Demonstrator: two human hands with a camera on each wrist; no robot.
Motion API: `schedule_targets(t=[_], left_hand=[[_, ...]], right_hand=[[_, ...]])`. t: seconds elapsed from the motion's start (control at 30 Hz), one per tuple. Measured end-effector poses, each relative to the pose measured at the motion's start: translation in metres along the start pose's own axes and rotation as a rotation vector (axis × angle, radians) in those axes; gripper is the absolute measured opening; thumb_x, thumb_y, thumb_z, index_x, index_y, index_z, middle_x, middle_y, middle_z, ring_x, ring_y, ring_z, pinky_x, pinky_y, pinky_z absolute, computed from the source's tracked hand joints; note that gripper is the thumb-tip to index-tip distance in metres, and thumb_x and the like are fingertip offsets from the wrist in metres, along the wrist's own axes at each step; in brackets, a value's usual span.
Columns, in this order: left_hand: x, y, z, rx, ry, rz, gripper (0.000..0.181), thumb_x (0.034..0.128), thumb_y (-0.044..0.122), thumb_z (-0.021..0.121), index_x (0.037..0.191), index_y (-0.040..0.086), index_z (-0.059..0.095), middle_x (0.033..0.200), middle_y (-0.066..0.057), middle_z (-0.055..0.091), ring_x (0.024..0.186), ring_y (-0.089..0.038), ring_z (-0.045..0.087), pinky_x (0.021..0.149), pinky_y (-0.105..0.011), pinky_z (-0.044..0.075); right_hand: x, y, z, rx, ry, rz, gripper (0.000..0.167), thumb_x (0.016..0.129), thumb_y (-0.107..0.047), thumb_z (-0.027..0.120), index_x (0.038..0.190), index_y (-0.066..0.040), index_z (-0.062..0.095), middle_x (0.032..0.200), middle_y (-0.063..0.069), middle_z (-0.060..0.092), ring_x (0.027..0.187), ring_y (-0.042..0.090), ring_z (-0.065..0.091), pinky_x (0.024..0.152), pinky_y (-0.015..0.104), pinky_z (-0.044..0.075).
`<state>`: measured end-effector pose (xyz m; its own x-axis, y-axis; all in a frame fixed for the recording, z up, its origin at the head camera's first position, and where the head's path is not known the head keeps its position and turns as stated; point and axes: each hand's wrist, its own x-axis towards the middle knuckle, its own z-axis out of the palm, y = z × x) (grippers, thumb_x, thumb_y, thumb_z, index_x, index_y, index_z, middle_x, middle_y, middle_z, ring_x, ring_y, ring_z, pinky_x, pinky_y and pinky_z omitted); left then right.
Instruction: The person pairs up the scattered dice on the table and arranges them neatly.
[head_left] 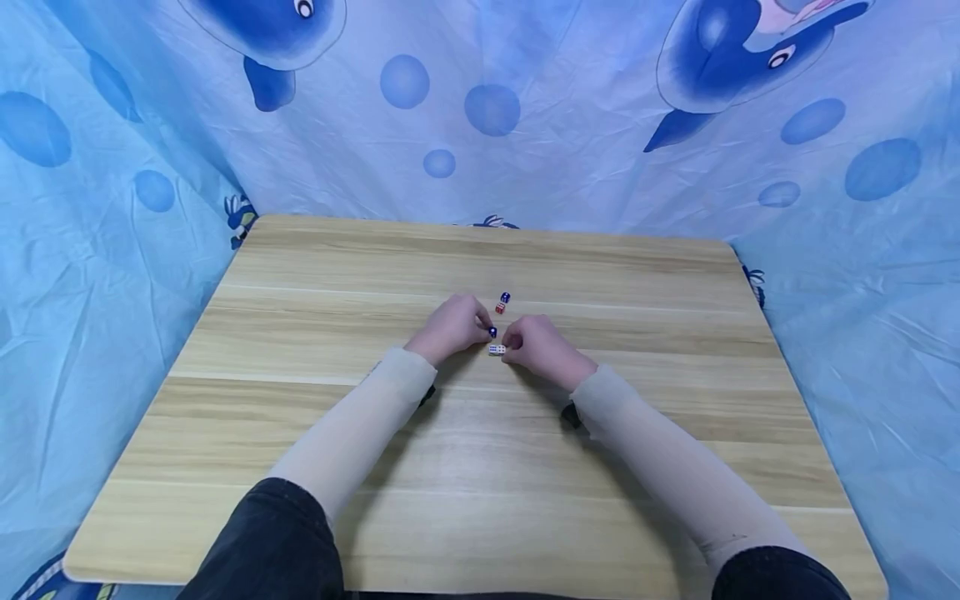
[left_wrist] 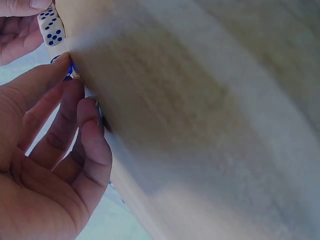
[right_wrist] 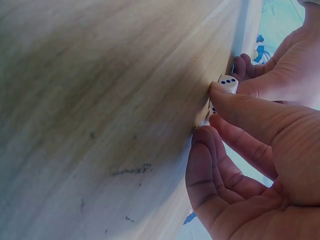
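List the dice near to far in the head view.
Two white dice side by side at the right hand's fingertips → blue die pinched by the left hand → red die → far blue die.

The head camera looks forward and down over the counter (head_left: 465,517), far enough back to take in nearly the whole top and the blue curtain (head_left: 585,183) beyond. Each wrist camera sits low and close with its picture tipped sideways, the left one facing past the left fingers (left_wrist: 96,145), the right one past the right fingers (right_wrist: 200,170). Both wrist views share the spot with the white dice (head_left: 497,350), small and near the middle in the head view.
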<state>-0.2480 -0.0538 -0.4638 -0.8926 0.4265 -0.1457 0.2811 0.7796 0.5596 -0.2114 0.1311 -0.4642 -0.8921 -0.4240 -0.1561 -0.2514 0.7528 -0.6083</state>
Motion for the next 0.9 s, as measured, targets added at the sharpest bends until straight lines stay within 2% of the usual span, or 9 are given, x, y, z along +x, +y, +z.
schedule_targets(t=[0.4,0.9], left_hand=[[-0.0094,0.0014,0.0017,0.002,0.019,-0.014,0.011,0.0861,0.018,0.084,0.095,0.013,0.082,0.096,0.002,0.074,0.098,-0.016,0.066,0.090,-0.036,0.050],[-0.0041,0.0025,0.0032,0.038,0.010,-0.015,0.011,0.0850,0.020,0.085,0.094,0.014,0.082,0.093,0.002,0.074,0.093,-0.017,0.065,0.087,-0.036,0.051]], right_hand=[[-0.0001,0.0002,0.0010,0.008,-0.003,0.002,0.012,0.084,-0.008,0.083,0.094,-0.006,0.076,0.081,-0.002,0.068,0.077,0.016,0.062,0.074,0.032,0.051],[-0.0008,-0.0007,-0.0003,0.008,0.003,0.001,0.011,0.084,-0.007,0.083,0.094,-0.007,0.077,0.081,-0.002,0.068,0.076,0.015,0.062,0.071,0.031,0.051]])
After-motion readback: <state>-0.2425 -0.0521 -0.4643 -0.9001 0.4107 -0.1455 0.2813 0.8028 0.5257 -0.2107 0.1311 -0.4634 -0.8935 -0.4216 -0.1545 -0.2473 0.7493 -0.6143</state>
